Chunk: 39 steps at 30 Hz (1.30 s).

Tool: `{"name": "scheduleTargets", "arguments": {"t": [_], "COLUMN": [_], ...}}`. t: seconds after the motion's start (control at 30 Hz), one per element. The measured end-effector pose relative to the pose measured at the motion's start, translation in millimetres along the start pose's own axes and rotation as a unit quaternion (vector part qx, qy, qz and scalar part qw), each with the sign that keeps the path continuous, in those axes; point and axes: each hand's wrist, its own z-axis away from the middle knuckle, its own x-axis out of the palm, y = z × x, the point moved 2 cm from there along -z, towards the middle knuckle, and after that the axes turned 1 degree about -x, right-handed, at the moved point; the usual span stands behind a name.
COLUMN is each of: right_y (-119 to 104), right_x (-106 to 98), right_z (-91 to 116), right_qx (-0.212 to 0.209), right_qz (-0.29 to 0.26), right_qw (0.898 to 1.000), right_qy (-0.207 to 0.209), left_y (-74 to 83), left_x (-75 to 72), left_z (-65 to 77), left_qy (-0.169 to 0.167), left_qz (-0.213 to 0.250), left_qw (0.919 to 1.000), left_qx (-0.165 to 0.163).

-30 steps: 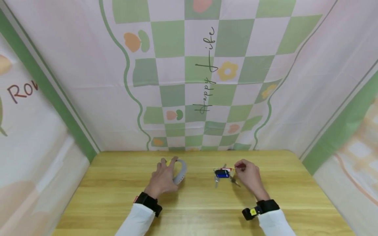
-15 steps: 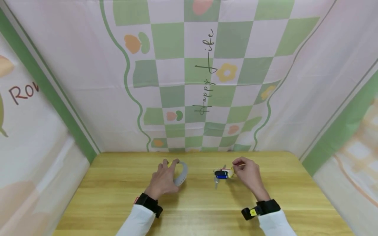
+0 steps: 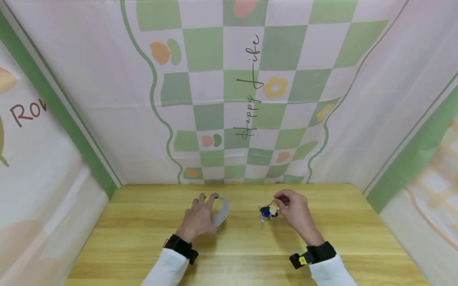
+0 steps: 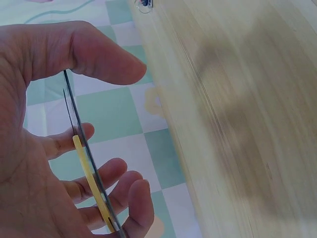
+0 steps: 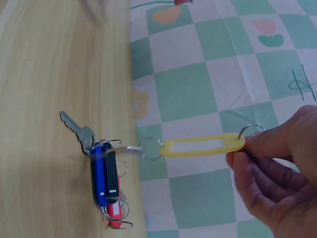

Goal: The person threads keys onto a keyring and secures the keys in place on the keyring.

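Note:
My left hand point(image 3: 196, 218) holds a thin flat ring-shaped piece point(image 3: 222, 211), grey with a yellow part, between thumb and fingers. It shows nearly edge-on in the left wrist view, with a yellow strip point(image 4: 90, 176) along one face. My right hand point(image 3: 295, 212) pinches the metal ring at one end of a yellow key tag point(image 5: 203, 145). A blurred key point(image 5: 130, 148) hangs from a second ring at the tag's other end. Behind it lie a blue key tag point(image 5: 99, 173), a black key tag point(image 5: 112, 178) and a red key tag point(image 5: 115, 210) with metal rings and a silver key point(image 5: 77, 130).
The wooden table point(image 3: 232, 246) reaches back to an upright green-and-white checked cloth point(image 3: 229, 99). Cloth also hangs along the left and right sides. A black wrist strap point(image 3: 178, 245) sits on each forearm.
My right hand has moved left with the yellow key tag, which now overlaps the other key tags in the head view. The left hand and its ring-shaped piece have barely shifted.

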Motion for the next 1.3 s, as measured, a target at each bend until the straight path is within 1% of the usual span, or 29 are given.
{"name": "scheduleTargets", "arguments": {"t": [0.2, 0.33, 0.5, 0.7, 0.93, 1.13, 1.3], "right_y": [-4.1, -5.5, -6.9, -9.1, -11.7, -14.5, -18.9], "right_x": [2.5, 3.4, 4.3, 4.3, 5.1, 6.6, 7.8], "right_z": [1.5, 1.1, 1.3, 1.5, 1.0, 1.1, -0.5], "right_qx": [-0.056, -0.076, -0.092, -0.087, -0.064, -0.065, -0.058], "right_qz": [0.021, 0.024, 0.03, 0.022, 0.007, 0.001, -0.022], "right_qw": [0.998, 0.996, 0.994, 0.995, 0.997, 0.997, 0.998], "right_qy": [0.031, 0.047, 0.049, 0.053, 0.046, 0.047, 0.035], "left_y": [2.4, 2.9, 2.1, 3.1, 5.2, 8.4, 10.7], "left_x": [-0.4, -0.9, -0.6, -2.0, -3.6, -4.9, -6.0], "left_z": [0.2, 0.3, -0.5, -1.0, -1.3, -0.5, -0.3], "left_qy": [-0.002, -0.003, -0.01, -0.01, -0.008, -0.01, -0.007], "left_qz": [-0.002, -0.001, 0.0, -0.004, -0.005, 0.0, -0.002], "left_qw": [1.0, 1.0, 0.9999, 0.9999, 0.9999, 0.9999, 0.9999], "left_qx": [0.0, 0.0, -0.003, -0.003, -0.003, 0.006, 0.012]}}
